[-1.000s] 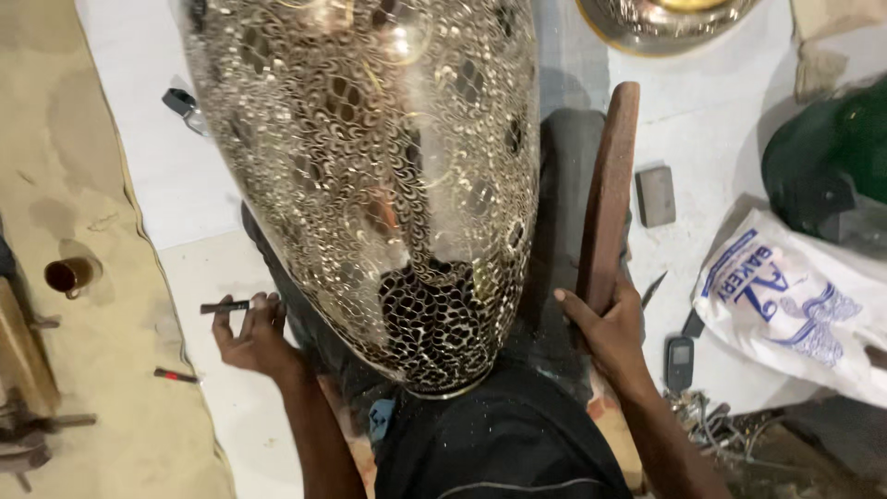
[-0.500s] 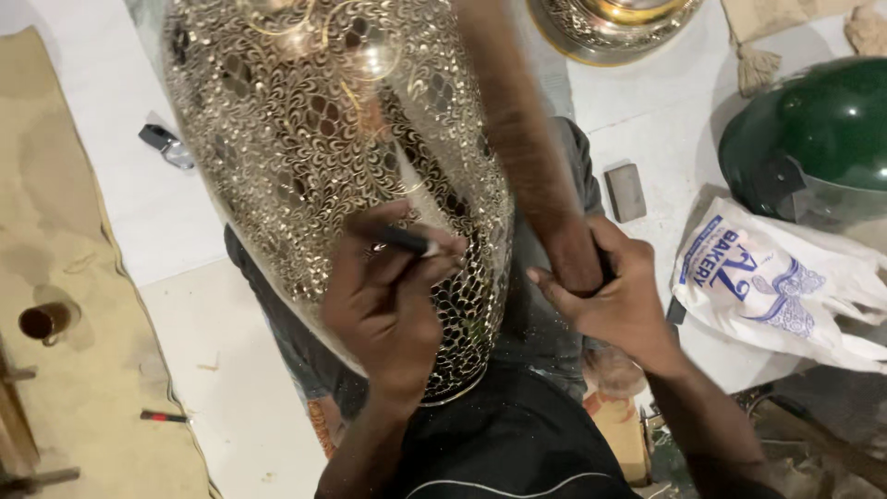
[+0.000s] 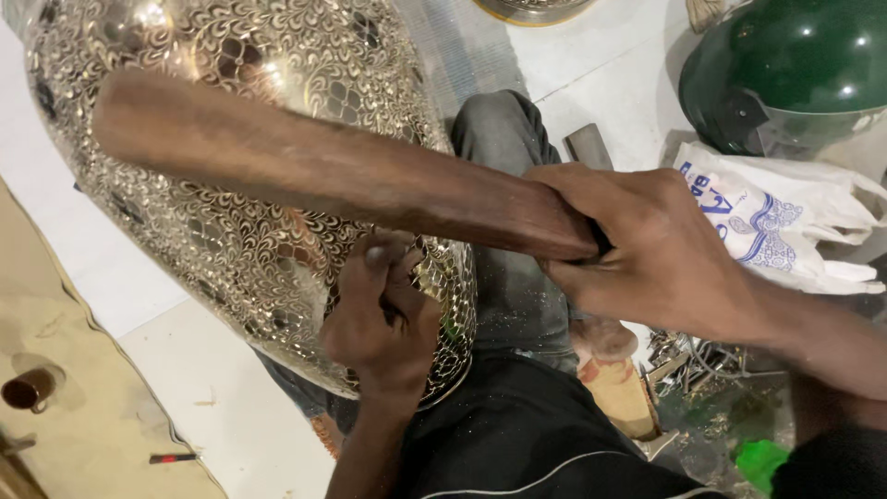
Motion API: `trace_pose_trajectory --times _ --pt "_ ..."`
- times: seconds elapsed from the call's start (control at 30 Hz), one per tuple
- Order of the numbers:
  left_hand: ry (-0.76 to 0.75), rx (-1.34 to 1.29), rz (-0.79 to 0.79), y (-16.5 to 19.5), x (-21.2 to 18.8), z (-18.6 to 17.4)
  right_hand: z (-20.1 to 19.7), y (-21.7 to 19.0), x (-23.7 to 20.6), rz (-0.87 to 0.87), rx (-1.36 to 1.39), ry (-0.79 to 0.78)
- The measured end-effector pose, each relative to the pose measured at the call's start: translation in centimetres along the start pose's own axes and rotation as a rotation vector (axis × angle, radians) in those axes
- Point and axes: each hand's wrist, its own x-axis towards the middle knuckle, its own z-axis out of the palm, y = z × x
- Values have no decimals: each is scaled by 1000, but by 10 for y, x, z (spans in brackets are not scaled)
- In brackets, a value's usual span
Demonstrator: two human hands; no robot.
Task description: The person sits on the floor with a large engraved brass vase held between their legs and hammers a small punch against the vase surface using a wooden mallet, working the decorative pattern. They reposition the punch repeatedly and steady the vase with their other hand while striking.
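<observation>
A large brass vessel [image 3: 277,55] with fine pierced scrollwork lies across my lap, its open mouth toward me. My left hand [image 3: 383,319] presses against its lower wall, fingers closed around a thin dark tool that barely shows in the fist. My right hand [image 3: 637,245] grips one end of a thick brown wooden stick [image 3: 323,171], which reaches leftward across the vessel, above my left hand. My dark trousers and grey-clad knee [image 3: 504,139] show under and beside the vessel.
A green helmet [image 3: 785,65] and a white printed plastic bag [image 3: 767,222] lie at the right. A flat metal bar [image 3: 587,143] rests by my knee, with metal scraps [image 3: 693,356] below. A small copper cup [image 3: 28,388] stands on the tan mat at the left.
My left hand brought the thin tool from the floor onto the vessel's wall. My right hand lifted the wooden stick from beside the vessel and swung it across above it.
</observation>
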Motion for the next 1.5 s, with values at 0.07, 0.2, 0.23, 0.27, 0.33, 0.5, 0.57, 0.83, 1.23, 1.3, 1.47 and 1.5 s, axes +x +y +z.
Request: trace_pose_trajectory --times 0.07,0.2,0.23,0.27,0.33,0.5,0.57,0.83,1.23,1.3,1.47,1.5 --pt "-5 50 27 -1 0 -2 -6 1 4 -78 -121 6" --pt "6 2 1 -7 -5 -1 -20 -2 11 -44 -314 -130" --pt "23 32 -16 -9 -7 0 -22 -4 13 -69 -327 -139" --pt "41 61 -33 -11 -9 1 -24 -8 15 -96 -342 -149" --pt "56 120 -55 -15 -12 3 -29 -19 17 -194 -237 -38" --pt "54 83 100 -17 -15 2 -45 -47 33 -203 -155 -144" --pt "52 158 34 -17 -16 2 -57 -57 38 -350 -485 -139" --pt "9 158 3 -9 -11 -2 -52 -74 54 -56 -367 -324" --pt "-2 -65 -48 -2 -7 0 -40 -51 32 71 -279 -457" --pt "16 68 -73 -1 -6 0 -41 -52 32 -6 -286 -399" --pt "4 37 -58 -1 -8 -1 -42 -55 34 -38 -263 -375" --pt "29 111 -54 -2 -8 -1 -41 -55 33 -35 -293 -393"
